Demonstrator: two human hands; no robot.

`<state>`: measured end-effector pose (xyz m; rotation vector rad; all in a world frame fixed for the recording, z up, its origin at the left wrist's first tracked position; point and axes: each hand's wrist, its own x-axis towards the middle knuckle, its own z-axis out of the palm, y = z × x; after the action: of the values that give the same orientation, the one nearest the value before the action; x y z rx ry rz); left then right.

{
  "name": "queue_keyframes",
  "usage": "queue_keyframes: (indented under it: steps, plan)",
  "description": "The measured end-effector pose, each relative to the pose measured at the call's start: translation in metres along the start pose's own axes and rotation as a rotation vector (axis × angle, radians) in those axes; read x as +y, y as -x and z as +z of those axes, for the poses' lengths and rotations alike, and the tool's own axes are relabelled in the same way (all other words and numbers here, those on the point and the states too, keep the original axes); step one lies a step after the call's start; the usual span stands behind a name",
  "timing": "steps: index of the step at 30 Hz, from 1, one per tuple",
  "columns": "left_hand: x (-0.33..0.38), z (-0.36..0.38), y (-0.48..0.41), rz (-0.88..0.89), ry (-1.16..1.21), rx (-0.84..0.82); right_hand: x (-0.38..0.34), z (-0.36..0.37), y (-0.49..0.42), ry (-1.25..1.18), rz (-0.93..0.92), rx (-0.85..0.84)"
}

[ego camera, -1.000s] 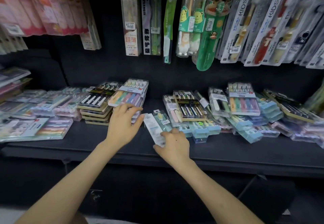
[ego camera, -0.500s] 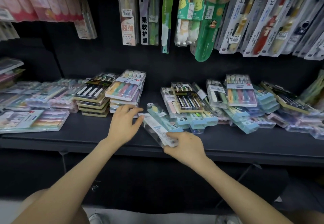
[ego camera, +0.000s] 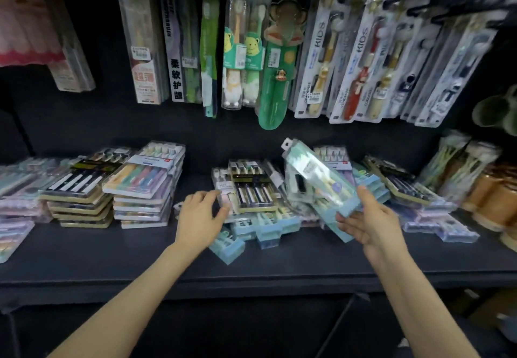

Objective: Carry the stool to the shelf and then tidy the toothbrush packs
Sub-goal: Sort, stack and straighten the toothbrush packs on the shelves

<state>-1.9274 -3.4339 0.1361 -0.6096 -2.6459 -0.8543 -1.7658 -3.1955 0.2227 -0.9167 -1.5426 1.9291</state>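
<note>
Reckon this toothbrush pack [ego camera: 316, 178] is light, stiff-ish, slippery plastic, so my right grip [ego camera: 372, 223] is clamped round its lower end, tilted above the shelf [ego camera: 112, 257], left grip [ego camera: 200, 217] loose, fingers apart, by the pile [ego camera: 268, 229].

A shop display: a dark shelf [ego camera: 84, 268] stacked with boxed toothbrush packs [ego camera: 145, 181], and price-stickered children's toothbrushes [ego camera: 316, 58] hanging from hooks above.

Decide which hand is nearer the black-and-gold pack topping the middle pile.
Left. The left hand sits just left of the black-and-gold pack, fingers almost at its edge. The right hand is further off to its right, gripping a teal pack above the pile.
</note>
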Motion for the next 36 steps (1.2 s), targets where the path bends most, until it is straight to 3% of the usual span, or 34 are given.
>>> queue_keyframes:
  steps: [5,8,11,14,16,18,21,23,25,28,32,36]
  plan:
    - [0.043,0.03,-0.026,-0.084,-0.078,-0.169,0.007,0.021,-0.039,0.072,-0.059,0.037]
    - [0.055,0.037,-0.037,-0.139,-0.162,-0.26,0.011,0.023,-0.065,0.387,-0.233,0.109]
    - [0.057,0.041,-0.043,-0.161,-0.147,-0.334,0.015,0.021,-0.08,0.884,-0.322,0.258]
    - [0.052,0.038,-0.042,-0.116,-0.183,-0.37,0.022,0.022,-0.073,1.203,-0.613,0.501]
    - [0.046,0.031,-0.04,-0.095,-0.205,-0.373,0.028,0.027,-0.062,1.234,-0.899,0.518]
    - [0.04,0.025,-0.037,-0.087,-0.186,-0.395,0.037,0.036,-0.055,1.222,-1.114,0.397]
    - [0.033,0.014,-0.031,-0.112,-0.029,-0.407,0.047,0.063,-0.041,1.169,-1.259,0.004]
    - [0.028,0.009,-0.027,-0.165,0.085,-0.334,0.059,0.084,-0.032,1.242,-1.238,-0.221]
    - [0.024,0.006,-0.024,-0.209,0.017,-0.24,0.067,0.101,-0.024,1.402,-1.098,-0.367]
    - [0.024,0.002,-0.02,-0.309,0.066,-0.249,0.074,0.116,-0.017,1.464,-0.959,-0.422]
    - [0.028,-0.008,-0.016,-0.412,0.403,-0.237,0.074,0.117,-0.004,1.308,-0.802,-0.539]
    - [0.024,-0.018,-0.012,-0.479,0.559,-0.22,0.069,0.11,0.006,1.15,-0.751,-0.564]
